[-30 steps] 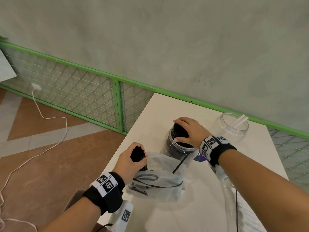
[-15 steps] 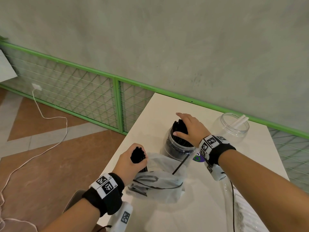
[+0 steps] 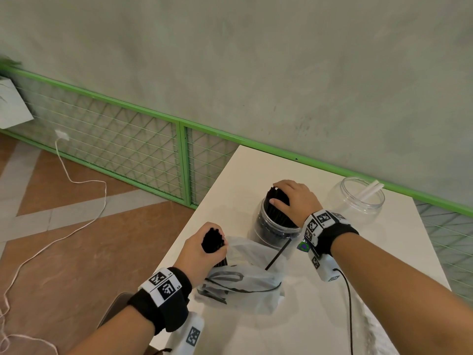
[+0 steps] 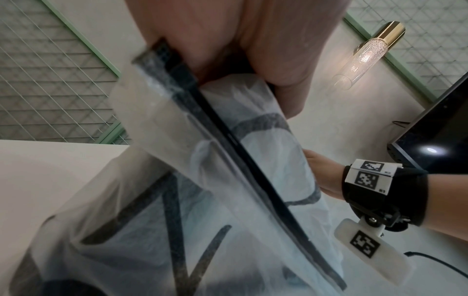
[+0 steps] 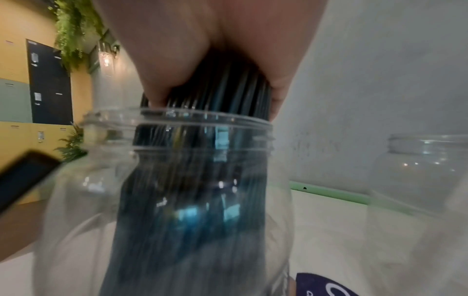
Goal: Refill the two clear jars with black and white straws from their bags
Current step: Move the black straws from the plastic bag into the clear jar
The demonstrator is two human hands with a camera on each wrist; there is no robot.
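Black straws (image 3: 277, 204) stand bunched in the nearer jar (image 3: 271, 226) on the worktop (image 3: 332, 316), the right hand (image 3: 294, 198) curled round their tops; the left hand (image 3: 202, 249) grips a second bundle (image 3: 212, 243) over the bag (image 3: 243, 283). Filling the black jar seems underway; next, that bundle must clear the bag. The second jar (image 3: 358, 196) holds few white straws (image 3: 369, 189).

Left wrist: fingers (image 4: 286, 80) clench bundle and bag film.

Right wrist: fingers (image 5: 164, 80) clasp straws above the rim.

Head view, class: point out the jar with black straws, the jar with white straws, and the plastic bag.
Jar with black straws (image 3: 266, 228), head view: clear side wall.
Jar with white straws (image 3: 344, 201), head view: clear side wall.
Plastic bag (image 3: 258, 299), head view: crumpled middle.
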